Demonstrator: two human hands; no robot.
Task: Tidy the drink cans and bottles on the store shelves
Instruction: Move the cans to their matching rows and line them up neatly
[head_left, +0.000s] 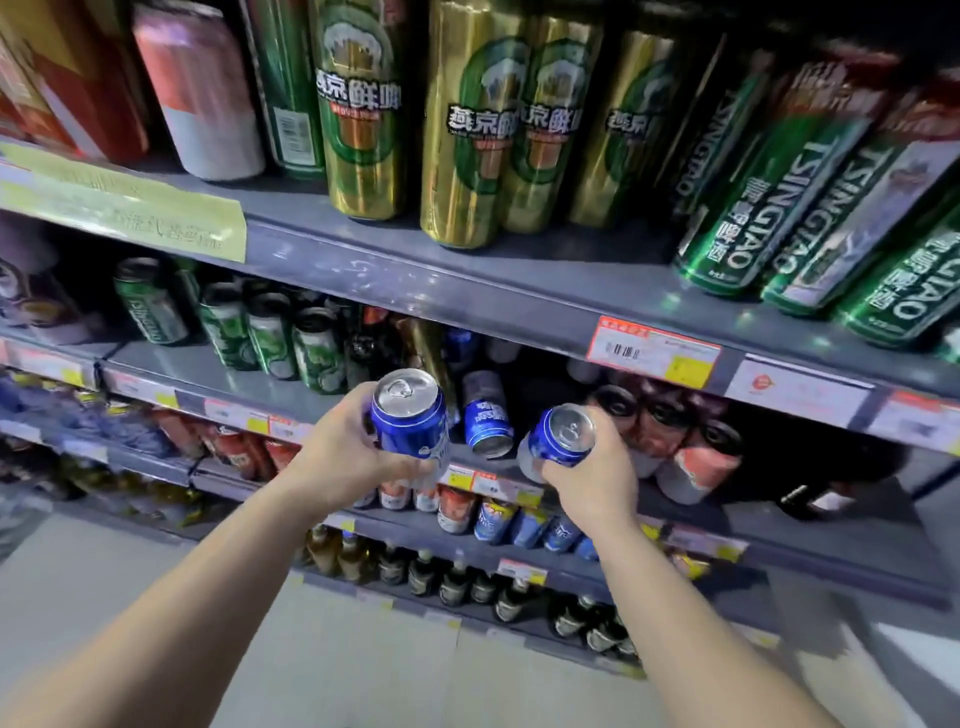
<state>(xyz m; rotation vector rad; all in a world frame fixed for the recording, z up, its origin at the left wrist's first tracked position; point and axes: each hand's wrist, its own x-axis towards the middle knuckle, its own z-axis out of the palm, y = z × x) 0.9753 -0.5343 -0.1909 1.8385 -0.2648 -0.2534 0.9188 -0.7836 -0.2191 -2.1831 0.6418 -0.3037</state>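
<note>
1. In the head view we see two short blue cans with silver tops, both held in front of the second shelf, the grey board we take as our landmark.
2. The left blue can stands nearly upright, its pull tab facing us, with a pale band low on its side; it hangs just before the shelf's front edge.
3. The right blue can tilts its top toward us and to the left, and sits close to the shelf edge, to the right of the first can.
4. Between them, on the shelf itself, a third blue can leans with its rim toward us.
5. Our left hand is wrapped around the left can from the left side and below, fingers closed on its body.
6. Our right hand clasps the right can from underneath and the right, fingers curled over its side by the rim.
7. Both bare forearms reach up from the bottom of the view and converge toward the shelf.
8. On the shelf to the left stand green cans; to the right, dark and pink cans.
9. On the board above the shelf stand tall gold-green cans and leaning green Tsingtao cans.
</note>
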